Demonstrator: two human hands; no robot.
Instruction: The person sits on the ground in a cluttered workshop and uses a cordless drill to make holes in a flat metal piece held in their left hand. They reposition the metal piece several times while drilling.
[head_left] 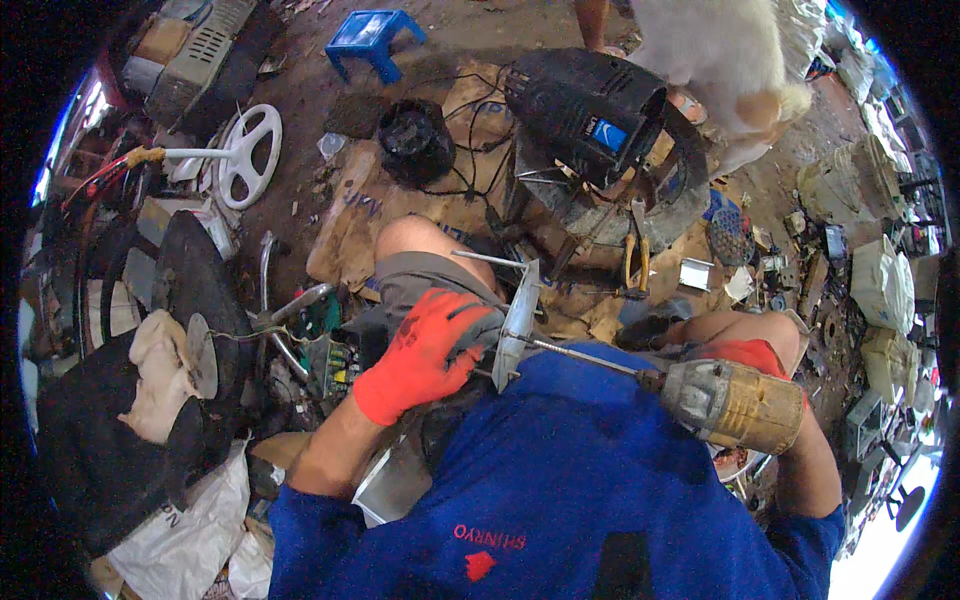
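My left hand (425, 355), in an orange-red glove with dark grey fingertips, grips a grey metal plate (517, 325) with thin rods sticking out of it. The plate is held on edge above my lap. At the right, a worn yellow-brown power driver (735, 405) lies level, its long thin bit (585, 358) reaching left to the plate. Whether the tip sits in a screw is too small to tell. My right hand (752, 354), gloved in red, is wrapped round the driver from behind; the tool's body hides most of its fingers.
Ahead stands a dark motor-like machine (590, 115) on a round base, with yellow-handled pliers (637, 255) leaning there. A black pot-shaped part (415, 142), blue stool (372, 38) and white wheel (250, 157) lie beyond. A pale dog-like shape (710, 50) is at far right; scrap crowds both sides.
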